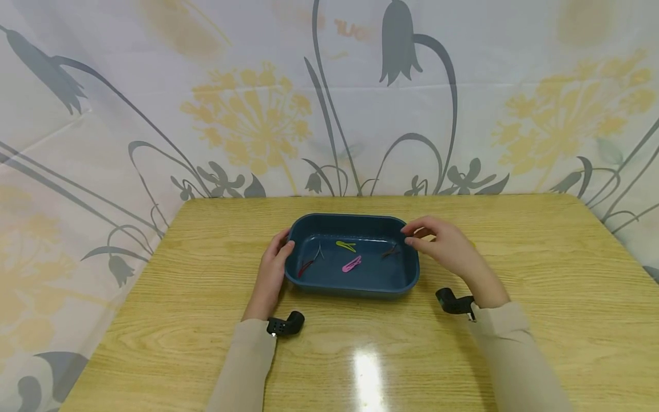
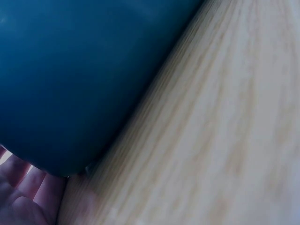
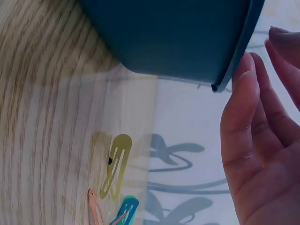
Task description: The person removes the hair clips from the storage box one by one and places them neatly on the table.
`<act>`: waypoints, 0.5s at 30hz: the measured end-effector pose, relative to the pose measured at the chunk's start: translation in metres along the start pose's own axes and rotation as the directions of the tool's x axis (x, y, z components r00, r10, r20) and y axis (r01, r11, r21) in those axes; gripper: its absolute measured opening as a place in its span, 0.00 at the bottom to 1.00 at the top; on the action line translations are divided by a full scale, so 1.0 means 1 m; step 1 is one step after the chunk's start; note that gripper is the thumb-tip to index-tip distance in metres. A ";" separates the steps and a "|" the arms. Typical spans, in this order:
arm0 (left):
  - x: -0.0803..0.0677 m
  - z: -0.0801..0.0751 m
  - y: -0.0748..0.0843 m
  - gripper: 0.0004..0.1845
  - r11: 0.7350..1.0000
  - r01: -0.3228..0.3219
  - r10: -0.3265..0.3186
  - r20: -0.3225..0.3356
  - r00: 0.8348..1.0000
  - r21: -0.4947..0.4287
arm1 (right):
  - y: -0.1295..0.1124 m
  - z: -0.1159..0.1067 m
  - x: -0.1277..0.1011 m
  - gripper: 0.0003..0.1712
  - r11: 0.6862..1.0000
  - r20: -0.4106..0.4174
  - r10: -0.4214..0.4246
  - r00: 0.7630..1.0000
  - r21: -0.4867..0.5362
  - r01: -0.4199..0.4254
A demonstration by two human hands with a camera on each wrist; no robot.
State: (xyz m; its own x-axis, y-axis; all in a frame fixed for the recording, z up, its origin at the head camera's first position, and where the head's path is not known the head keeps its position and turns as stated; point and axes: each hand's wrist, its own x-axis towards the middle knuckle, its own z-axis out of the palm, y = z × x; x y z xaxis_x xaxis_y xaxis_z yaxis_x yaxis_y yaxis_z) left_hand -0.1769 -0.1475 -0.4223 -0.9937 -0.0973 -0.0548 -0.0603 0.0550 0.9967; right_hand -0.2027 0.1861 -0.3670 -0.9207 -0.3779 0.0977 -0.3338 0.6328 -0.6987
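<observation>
A dark blue rectangular tray (image 1: 350,217) stands on the wooden table (image 1: 540,297). Several hair clips lie in it: a yellow-green one (image 1: 346,246), a pink one (image 1: 352,264), a dark red one (image 1: 305,267) and a brown one (image 1: 389,251). My left hand (image 1: 270,269) rests against the tray's left end, thumb at the rim; the left wrist view shows its fingers (image 2: 23,197) low beside the tray wall (image 2: 70,70). My right hand (image 1: 448,246) hovers at the tray's right rim (image 3: 234,61), its fingers (image 3: 243,117) relaxed and holding nothing.
In the right wrist view, yellow (image 3: 116,166), peach (image 3: 95,208) and teal (image 3: 124,211) clips lie on the table just beyond the tray's right end. A flower-print cloth (image 1: 257,114) hangs behind the table. Black wrist cameras (image 1: 285,325) sit on both sleeves.
</observation>
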 end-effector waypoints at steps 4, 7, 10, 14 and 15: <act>0.000 0.000 0.000 0.21 1.000 -0.009 0.009 0.001 1.000 0.000 | -0.004 0.004 -0.001 0.17 1.000 0.016 0.007 1.000 -0.005 -0.006; 0.001 0.000 0.000 0.21 1.000 -0.014 0.014 0.002 1.000 -0.002 | -0.007 0.006 -0.001 0.16 1.000 0.030 0.012 0.999 -0.011 -0.011; 0.001 0.000 0.000 0.21 1.000 -0.014 0.014 0.007 1.000 -0.005 | -0.010 0.010 0.000 0.15 1.000 0.049 0.012 0.999 -0.023 -0.011; 0.001 0.000 0.000 0.21 1.000 -0.012 0.012 0.007 1.000 -0.010 | -0.013 0.014 0.002 0.15 0.999 0.068 0.001 0.998 -0.049 0.003; 0.001 0.000 0.000 0.21 1.000 -0.011 0.011 0.004 1.000 -0.010 | -0.013 0.015 0.003 0.15 0.998 0.072 -0.001 0.997 -0.057 0.006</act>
State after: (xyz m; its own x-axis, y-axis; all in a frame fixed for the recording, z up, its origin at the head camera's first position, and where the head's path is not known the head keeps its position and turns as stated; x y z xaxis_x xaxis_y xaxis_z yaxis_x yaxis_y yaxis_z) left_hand -0.1773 -0.1478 -0.4227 -0.9947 -0.0925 -0.0439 -0.0483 0.0458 0.9978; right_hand -0.1981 0.1667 -0.3680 -0.9032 -0.4267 0.0472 -0.3500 0.6683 -0.6564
